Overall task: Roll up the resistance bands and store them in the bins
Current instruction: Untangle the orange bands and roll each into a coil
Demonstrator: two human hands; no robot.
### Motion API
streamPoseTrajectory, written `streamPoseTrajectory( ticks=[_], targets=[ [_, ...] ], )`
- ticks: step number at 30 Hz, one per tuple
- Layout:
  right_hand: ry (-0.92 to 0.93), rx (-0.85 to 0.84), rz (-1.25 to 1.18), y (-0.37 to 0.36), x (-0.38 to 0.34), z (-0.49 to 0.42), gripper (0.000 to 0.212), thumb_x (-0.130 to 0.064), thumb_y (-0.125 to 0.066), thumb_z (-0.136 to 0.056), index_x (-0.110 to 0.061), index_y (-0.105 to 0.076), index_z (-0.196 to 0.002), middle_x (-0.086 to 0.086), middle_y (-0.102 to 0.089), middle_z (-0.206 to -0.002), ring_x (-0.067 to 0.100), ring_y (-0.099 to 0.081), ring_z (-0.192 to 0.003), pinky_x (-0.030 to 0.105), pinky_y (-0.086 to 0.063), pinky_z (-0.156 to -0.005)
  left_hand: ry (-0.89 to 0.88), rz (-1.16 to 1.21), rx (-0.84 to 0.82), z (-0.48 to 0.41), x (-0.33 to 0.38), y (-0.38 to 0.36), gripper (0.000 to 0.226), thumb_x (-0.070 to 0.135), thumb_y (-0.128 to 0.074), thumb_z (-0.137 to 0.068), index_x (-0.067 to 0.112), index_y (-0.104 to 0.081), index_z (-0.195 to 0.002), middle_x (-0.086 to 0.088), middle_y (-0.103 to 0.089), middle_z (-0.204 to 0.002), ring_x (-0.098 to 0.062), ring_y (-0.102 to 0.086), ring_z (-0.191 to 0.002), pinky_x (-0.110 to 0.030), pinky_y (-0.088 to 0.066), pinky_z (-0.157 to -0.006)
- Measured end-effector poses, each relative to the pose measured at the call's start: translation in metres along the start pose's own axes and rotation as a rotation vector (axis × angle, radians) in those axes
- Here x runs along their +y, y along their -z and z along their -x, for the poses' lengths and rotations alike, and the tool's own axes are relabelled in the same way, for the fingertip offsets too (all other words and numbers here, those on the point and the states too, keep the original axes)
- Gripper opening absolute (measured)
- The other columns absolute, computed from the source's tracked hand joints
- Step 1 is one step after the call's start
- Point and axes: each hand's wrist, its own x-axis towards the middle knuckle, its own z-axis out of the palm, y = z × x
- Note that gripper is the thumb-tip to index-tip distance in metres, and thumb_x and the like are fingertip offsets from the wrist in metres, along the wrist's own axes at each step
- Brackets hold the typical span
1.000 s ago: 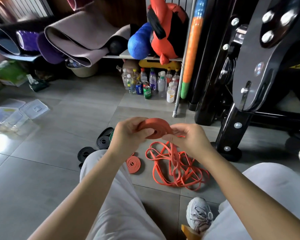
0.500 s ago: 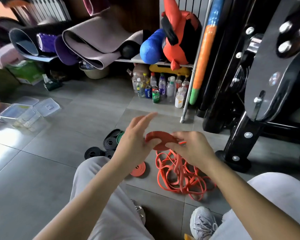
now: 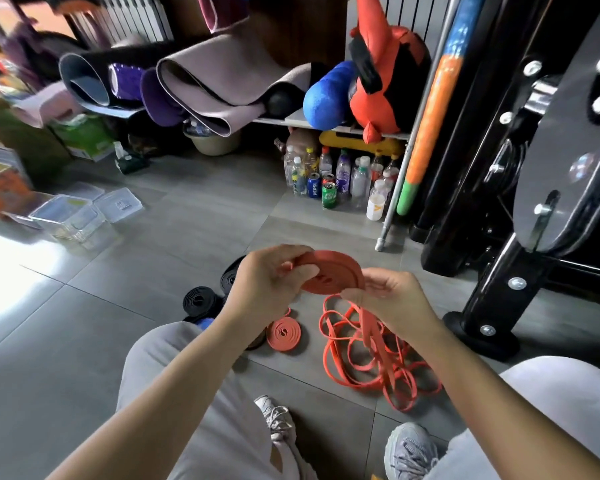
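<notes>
Orange rubber is the matter in hand: the part-wound coil is held above the floor, close in front of you. Your left hand curls round its left rim, and your right hand pinches the right rim where the free tail leaves it. That tail drops into the loose orange tangle lying on the floor directly below.

Recommendation: keep the tail flat and taut as it feeds, turn the coil rather than twisting the band, and press each lap flush so the faces stay level.

Beyond, a finished orange roll and black rolls sit just left of the tangle. The machine foot stands near the tangle's right side, so snagging is possible there. Open floor lies toward the left edge, where the clear bins wait, well apart.
</notes>
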Motion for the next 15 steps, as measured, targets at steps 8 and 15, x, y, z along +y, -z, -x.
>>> streamPoseTrajectory(
  ticks=[8, 15],
  targets=[
    [0.042, 0.022, -0.153, -0.005, -0.020, -0.004, 0.027, 0.004, -0.066, -0.078, -0.021, -0.068, -0.090, -0.018, -0.070, -0.067, -0.007, -0.064, -0.065, 0.008, -0.047, -0.062, 0.192, 0.420, 0.051, 0.014, -0.007, -0.014, 0.016, 0.004, -0.060, -0.088, 0.019, -0.061, -0.093, -0.003, -0.067, -0.090, -0.022, -0.066, -0.087, -0.036, -0.057, -0.079],
    [0.081, -0.095, 0.382, 0.002, -0.029, -0.016, 0.019, -0.016, -0.075, -0.077, -0.035, -0.073, -0.082, -0.016, -0.071, -0.073, -0.003, -0.065, -0.071, 0.024, -0.052, -0.071, -0.287, -0.736, -0.255, -0.005, 0.019, 0.001, 0.036, 0.029, -0.063, -0.085, 0.025, -0.059, -0.120, 0.005, -0.064, -0.114, -0.018, -0.059, -0.102, -0.029, -0.044, -0.085]
  ],
)
